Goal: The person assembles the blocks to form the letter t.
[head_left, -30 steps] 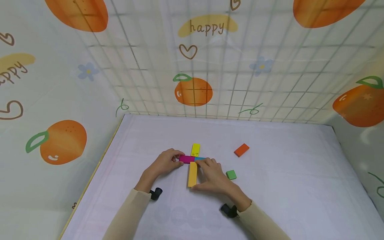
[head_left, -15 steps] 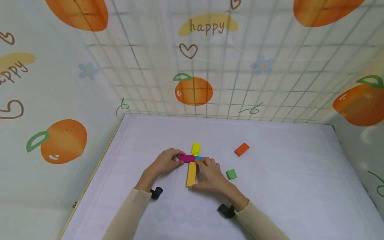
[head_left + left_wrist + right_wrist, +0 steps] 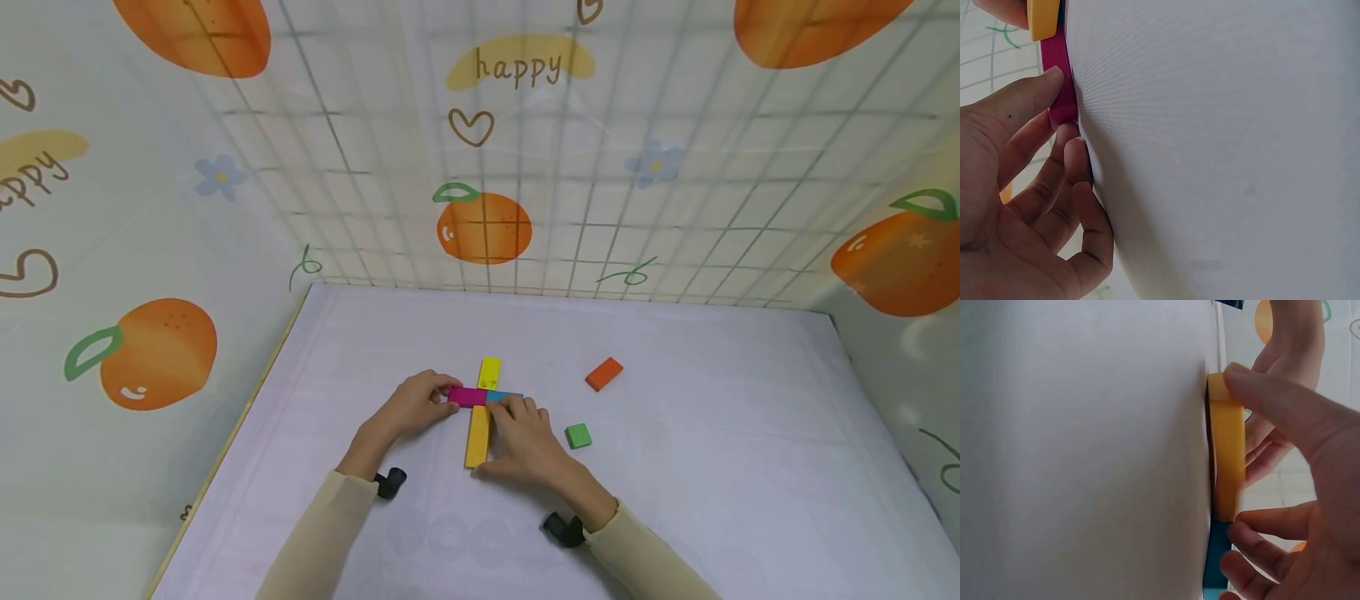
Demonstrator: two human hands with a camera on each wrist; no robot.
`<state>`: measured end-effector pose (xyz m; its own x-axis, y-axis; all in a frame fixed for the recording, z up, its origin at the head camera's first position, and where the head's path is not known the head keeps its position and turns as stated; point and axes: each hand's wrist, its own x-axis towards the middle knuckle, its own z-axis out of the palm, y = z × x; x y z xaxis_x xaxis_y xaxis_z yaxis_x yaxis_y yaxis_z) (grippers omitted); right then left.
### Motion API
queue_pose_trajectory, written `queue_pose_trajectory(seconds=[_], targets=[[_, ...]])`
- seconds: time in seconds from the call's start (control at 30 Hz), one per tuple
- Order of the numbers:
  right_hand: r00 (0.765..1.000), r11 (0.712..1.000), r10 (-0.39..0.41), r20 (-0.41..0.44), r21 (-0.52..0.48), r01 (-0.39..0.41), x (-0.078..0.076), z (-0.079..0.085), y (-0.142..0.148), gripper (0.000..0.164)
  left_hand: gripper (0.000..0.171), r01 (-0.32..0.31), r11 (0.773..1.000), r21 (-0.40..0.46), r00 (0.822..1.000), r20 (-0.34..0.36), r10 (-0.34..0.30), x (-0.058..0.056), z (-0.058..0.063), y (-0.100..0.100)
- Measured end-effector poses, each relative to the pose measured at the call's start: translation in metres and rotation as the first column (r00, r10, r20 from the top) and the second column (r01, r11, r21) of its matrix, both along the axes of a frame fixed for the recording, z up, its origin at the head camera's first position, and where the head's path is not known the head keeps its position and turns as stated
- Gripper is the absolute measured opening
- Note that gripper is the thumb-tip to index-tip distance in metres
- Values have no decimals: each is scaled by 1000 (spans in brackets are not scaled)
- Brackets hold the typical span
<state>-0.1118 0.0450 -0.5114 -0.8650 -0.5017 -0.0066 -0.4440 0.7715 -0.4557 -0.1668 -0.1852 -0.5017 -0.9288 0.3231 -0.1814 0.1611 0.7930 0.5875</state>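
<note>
Plainly, the left hand (image 3: 415, 406) is angling inward from a beige sleeve (image 3: 318, 533), its grip pinching the outer end of a magenta block (image 3: 468, 397) between thumb and fingers. The right hand (image 3: 531, 442) is slanting in from the lower right, its grip grasping an amber block (image 3: 477, 437) lengthwise, thumb at the near end and fingertips toward the far end. A white surface (image 3: 690, 483) is carrying the blocks, and pale walls (image 3: 570, 208) printed with oranges are enclosing it. The magenta block is lying just right of the left grip; the amber block is pointing away from the person, left of the right palm. A yellow block (image 3: 490, 373) is lying beyond the row, a blue block (image 3: 498, 396) is continuing the magenta one, partly under the right fingers, and a green block (image 3: 578, 435) and an orange-red block (image 3: 604, 374) are lying apart farther right.
</note>
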Motion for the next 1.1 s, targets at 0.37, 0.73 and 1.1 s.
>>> queue_pose_trajectory(seconds=[0.37,0.73,1.1], targets=[[1000,1000,8,-11,10,-8,1,0,1,105,36,13,1000,0,1000,-17,-13,-1,-1,-1],[1000,999,-10,2,-49,10,2,3,7,104,37,1,1000,-5,1000,-5,-1,0,-1,0],[998,988,-59,-7,-141,57,6,15,28,83,38,-5,1000,-10,1000,2,5,0,-2,1]])
